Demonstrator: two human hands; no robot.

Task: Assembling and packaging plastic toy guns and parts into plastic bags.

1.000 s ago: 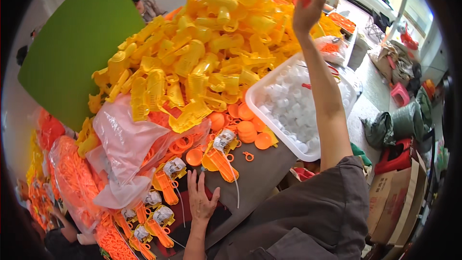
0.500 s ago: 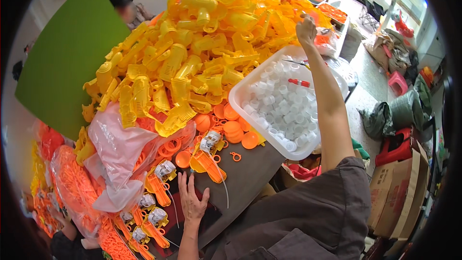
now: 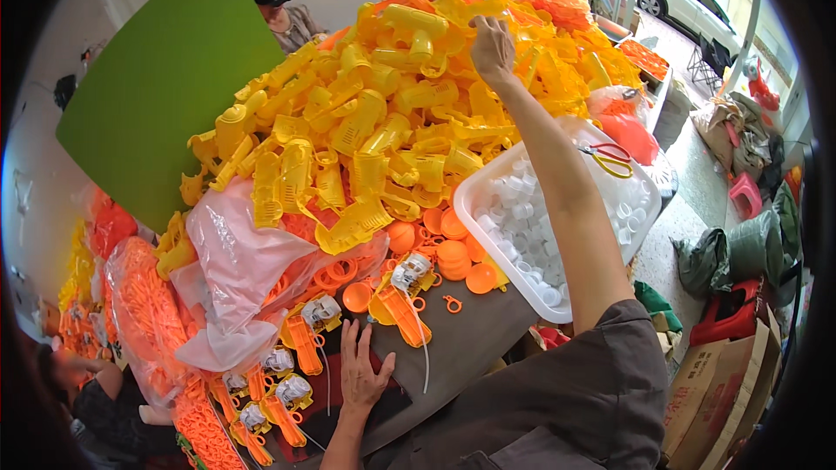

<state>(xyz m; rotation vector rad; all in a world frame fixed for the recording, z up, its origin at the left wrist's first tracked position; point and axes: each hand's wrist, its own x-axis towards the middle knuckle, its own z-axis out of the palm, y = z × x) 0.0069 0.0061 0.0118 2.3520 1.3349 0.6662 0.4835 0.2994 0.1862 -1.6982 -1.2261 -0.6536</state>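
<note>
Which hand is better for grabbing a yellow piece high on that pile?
Probably the right hand: it is up at the pile of yellow plastic shells. The left hand is low by the table, beside an orange-and-yellow assembly, farther from the pile's top.

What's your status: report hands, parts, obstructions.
Right hand at yellow parts heap, grip unclear. Left hand open on dark tabletop. Right forearm partly hides white tub.

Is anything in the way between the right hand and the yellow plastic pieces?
Nothing visible is: the right hand is at the heap of yellow plastic pieces. The white tub lies beneath the forearm, not between them.
</note>
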